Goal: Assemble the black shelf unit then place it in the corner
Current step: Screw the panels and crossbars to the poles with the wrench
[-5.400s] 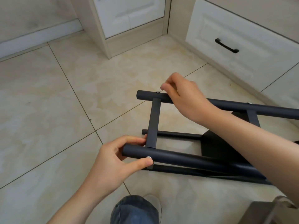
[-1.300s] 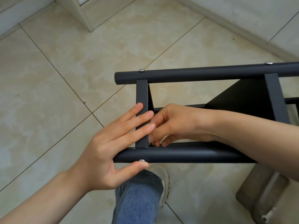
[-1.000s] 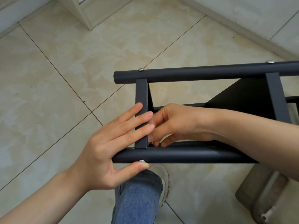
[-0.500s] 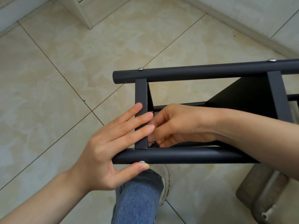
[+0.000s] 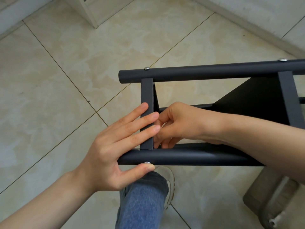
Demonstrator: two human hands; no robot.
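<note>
The black shelf unit lies on its side on the tiled floor. Its far tube [image 5: 214,72] and near tube [image 5: 189,157] are joined by a flat crossbar [image 5: 146,91], and a black shelf panel [image 5: 255,100] sits further right. My left hand [image 5: 112,146] presses straight fingers on the crossbar. Its thumb touches the near tube by a silver screw head [image 5: 146,162]. My right hand [image 5: 184,124] reaches inside the frame with its fingers curled and pinched together just behind the crossbar. What they pinch is hidden.
My jeans leg [image 5: 143,204] and shoe [image 5: 168,177] are under the near tube. A grey object [image 5: 272,199] lies at lower right. A cabinet base [image 5: 92,12] stands at the top and a skirting board [image 5: 247,19] at upper right. Bare tiles stretch to the left.
Five seconds ago my right hand was at the far tube's screw and my left gripped the near tube. Both have since moved to the crossbar joint. Over the last second they barely shift.
</note>
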